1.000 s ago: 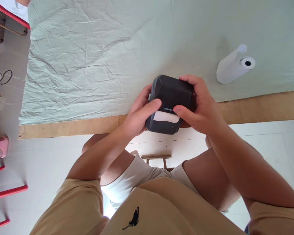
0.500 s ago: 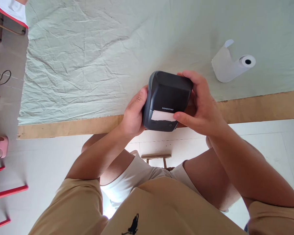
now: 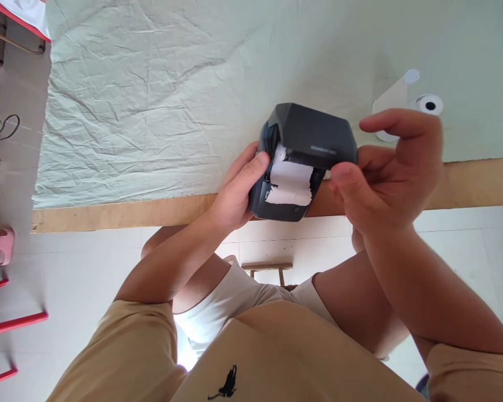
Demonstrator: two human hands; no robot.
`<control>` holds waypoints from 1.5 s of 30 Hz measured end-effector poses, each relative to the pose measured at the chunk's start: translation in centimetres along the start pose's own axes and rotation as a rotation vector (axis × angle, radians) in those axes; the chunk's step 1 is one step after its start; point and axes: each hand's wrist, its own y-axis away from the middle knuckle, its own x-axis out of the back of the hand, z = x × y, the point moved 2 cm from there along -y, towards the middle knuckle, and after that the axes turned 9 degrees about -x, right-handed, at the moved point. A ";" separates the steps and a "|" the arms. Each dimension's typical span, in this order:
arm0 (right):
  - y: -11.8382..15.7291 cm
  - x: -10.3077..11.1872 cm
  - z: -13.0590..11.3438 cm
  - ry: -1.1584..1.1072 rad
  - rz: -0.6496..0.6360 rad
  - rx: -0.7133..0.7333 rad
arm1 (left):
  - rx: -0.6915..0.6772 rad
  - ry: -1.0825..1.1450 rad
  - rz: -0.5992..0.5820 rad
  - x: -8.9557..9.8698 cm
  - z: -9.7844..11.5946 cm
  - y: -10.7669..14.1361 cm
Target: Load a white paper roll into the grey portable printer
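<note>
A black label printer [image 3: 283, 211] is held over the table's front edge, its lid [image 3: 318, 129] partly raised. White paper [image 3: 291, 181] with a torn edge lies in the opening and over the front. My left hand [image 3: 237, 192] grips the printer's left side, thumb on top. My right hand [image 3: 389, 167] pinches the lid's right front corner between thumb and curled fingers, its index finger stretched out. Behind the right hand, a paper roll [image 3: 431, 104] with a black core stands on the cloth, its loose strip [image 3: 392, 96] partly hidden.
A wrinkled pale green cloth [image 3: 151, 100] covers the table, with its bare wooden edge [image 3: 121, 216] in front. At the left are cables [image 3: 9, 128], red bars [image 3: 17, 324] and a person's foot in a pink slipper [image 3: 2, 245]. A wooden stool [image 3: 268, 267] is below.
The printer's lid has swung up from closed, showing the paper inside. My right hand has moved right and up with the lid's corner, while my left hand keeps its hold.
</note>
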 end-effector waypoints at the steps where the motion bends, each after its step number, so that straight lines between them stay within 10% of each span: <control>1: -0.1 -0.2 -0.2 -0.035 0.076 0.013 | 0.000 0.013 0.007 0.1 0.0 0.0; 5: -0.6 -0.9 -1.2 -0.052 0.225 0.036 | -0.040 0.040 0.038 0.3 0.1 -0.2; 15: -2.7 0.7 -3.8 0.468 -0.315 0.148 | -0.051 -0.007 0.038 -0.2 0.6 0.1; 23: -4.2 2.9 -3.7 0.098 -0.532 -0.003 | -0.003 0.038 0.074 -0.4 0.7 -0.1; 29: -5.3 3.8 2.8 -0.255 -0.281 -0.322 | 0.072 0.112 0.096 -0.3 0.4 -0.2; 35: -4.5 3.5 4.9 -0.013 -0.058 -0.213 | 0.062 0.131 0.048 0.0 0.3 -0.2; 45: -3.5 4.3 4.5 0.391 -0.293 -0.233 | 0.021 0.154 0.095 -0.6 0.9 0.0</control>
